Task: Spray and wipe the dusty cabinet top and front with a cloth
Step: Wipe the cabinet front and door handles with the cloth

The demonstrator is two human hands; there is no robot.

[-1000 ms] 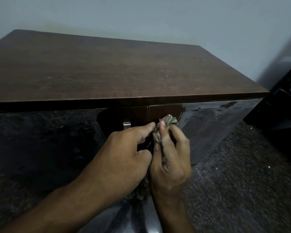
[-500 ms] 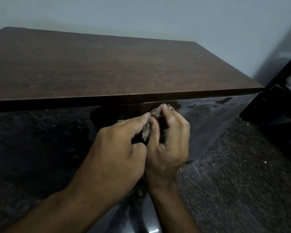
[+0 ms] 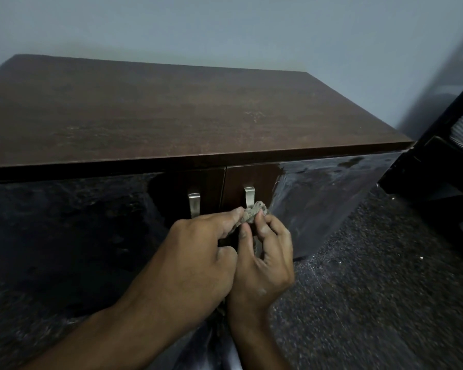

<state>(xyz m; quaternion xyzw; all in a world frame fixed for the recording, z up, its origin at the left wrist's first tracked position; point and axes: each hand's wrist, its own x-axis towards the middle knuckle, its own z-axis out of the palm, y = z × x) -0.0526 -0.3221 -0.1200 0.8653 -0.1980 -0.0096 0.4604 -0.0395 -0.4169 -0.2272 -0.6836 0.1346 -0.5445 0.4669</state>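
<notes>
Two metal door handles are showing at the middle of the dark brown wooden cabinet, whose matte top is reaching toward a pale grey wall at twelve o'clock. Glossy door fronts are reflecting the speckled dark floor. A black-framed object is standing at three o'clock. Left hand and right hand are both pinching a bunched beige cloth against the right handle's lower part, covering it.
</notes>
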